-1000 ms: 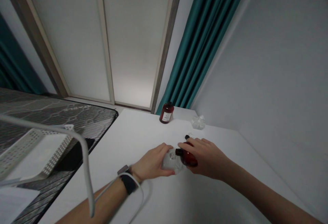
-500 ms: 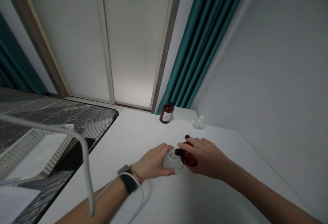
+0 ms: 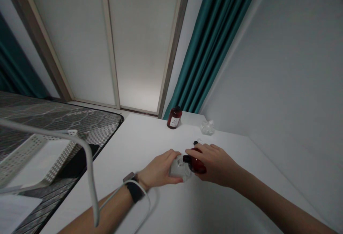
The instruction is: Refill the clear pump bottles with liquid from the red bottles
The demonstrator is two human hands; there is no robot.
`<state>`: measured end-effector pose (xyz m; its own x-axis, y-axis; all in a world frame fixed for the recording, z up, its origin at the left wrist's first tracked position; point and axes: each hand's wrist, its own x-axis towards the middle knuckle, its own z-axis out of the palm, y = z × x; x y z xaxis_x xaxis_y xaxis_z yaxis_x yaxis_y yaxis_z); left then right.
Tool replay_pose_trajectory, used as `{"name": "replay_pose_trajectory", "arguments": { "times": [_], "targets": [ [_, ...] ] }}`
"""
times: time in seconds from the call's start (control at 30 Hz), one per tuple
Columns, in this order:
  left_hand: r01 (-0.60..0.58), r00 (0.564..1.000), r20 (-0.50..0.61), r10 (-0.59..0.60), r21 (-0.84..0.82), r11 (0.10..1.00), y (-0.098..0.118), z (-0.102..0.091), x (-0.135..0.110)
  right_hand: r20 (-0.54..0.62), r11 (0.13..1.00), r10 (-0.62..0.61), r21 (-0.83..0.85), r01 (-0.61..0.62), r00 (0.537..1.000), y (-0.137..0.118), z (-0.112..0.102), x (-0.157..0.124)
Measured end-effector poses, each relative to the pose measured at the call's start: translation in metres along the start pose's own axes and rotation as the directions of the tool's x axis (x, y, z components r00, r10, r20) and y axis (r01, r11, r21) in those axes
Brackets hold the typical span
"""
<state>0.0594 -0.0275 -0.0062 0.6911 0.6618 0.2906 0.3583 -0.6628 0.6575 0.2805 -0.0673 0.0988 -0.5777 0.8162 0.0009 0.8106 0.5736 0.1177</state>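
Observation:
My left hand (image 3: 160, 169), with a dark watch on its wrist, is closed around a clear container (image 3: 178, 168) on the white table. In my right hand (image 3: 214, 164) is a dark red-brown bottle (image 3: 198, 165), tilted so its black neck (image 3: 187, 159) points left over the clear container's opening. Whether liquid is flowing from it I cannot tell. A small black cap-like piece (image 3: 195, 143) shows just beyond my right hand's fingers; what it belongs to is hidden.
A red-brown bottle with a white label (image 3: 174, 118) stands upright at the table's far edge. Crumpled clear plastic (image 3: 207, 128) lies right of it. A white perforated basket (image 3: 50, 166) sits at left, behind a pale curved tube (image 3: 89, 162). A wall (image 3: 294, 84) borders the right side.

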Motion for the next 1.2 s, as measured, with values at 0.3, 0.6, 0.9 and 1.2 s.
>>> {"name": "replay_pose_trajectory", "arguments": {
  "times": [0.3,0.6,0.9,1.2],
  "targets": [
    [-0.008,1.000,-0.006,0.008,-0.026,1.000,-0.0005,0.0001,-0.0009,-0.016,1.000,-0.011,-0.008,0.011,1.000,0.0018,0.0020,-0.0018],
    [-0.015,1.000,-0.012,0.015,-0.011,1.000,-0.0021,0.0013,-0.0017,-0.029,1.000,-0.020,-0.022,0.019,0.999,0.0018,0.0010,-0.0008],
    [-0.018,1.000,-0.014,0.018,-0.010,1.000,-0.0012,0.0008,-0.0010,-0.015,1.000,-0.011,-0.024,0.011,1.000,0.0016,0.0004,-0.0008],
    [-0.015,1.000,-0.013,0.014,-0.015,1.000,-0.0016,0.0008,-0.0014,-0.018,1.000,-0.015,-0.027,0.014,1.000,0.0018,0.0002,-0.0008]
  ]
}}
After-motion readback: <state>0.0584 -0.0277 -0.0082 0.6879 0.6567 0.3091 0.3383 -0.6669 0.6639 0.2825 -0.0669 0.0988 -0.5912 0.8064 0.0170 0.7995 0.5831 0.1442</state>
